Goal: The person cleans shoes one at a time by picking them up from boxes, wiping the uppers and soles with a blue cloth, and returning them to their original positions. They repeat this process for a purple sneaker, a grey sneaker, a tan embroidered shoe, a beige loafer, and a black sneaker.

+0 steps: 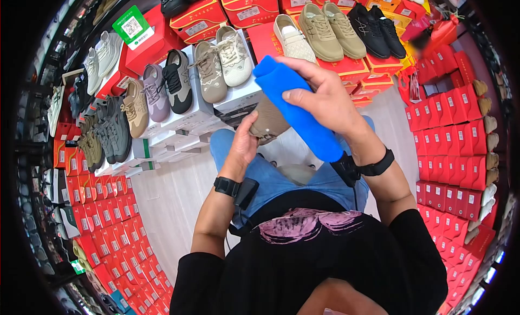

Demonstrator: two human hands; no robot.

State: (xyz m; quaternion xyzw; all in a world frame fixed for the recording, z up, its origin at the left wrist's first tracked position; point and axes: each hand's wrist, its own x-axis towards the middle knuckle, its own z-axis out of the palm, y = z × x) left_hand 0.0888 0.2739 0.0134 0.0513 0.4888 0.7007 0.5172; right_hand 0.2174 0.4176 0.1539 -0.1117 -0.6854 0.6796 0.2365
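Note:
My right hand (325, 95) is closed around a folded bright blue cloth (300, 117), thumb on top of it. The cloth slants from upper left down to the lower right, ending near my right wrist. My left hand (245, 144) grips a taupe shoe (269, 120) from its left side. Part of the shoe is hidden behind the blue cloth. Both hands are in front of the display, above my knees. Close by on white boxes stand a beige lace-up shoe (211, 71) and a cream-white shoe (234, 55).
More shoes line the display, including a grey-black shoe (177, 82), olive sneakers (330, 30) and black sneakers (377, 30). A green QR-code card (130, 26) stands on a red box. Red shoe boxes (447, 136) are stacked at right and left, with pale floor (168, 201) between.

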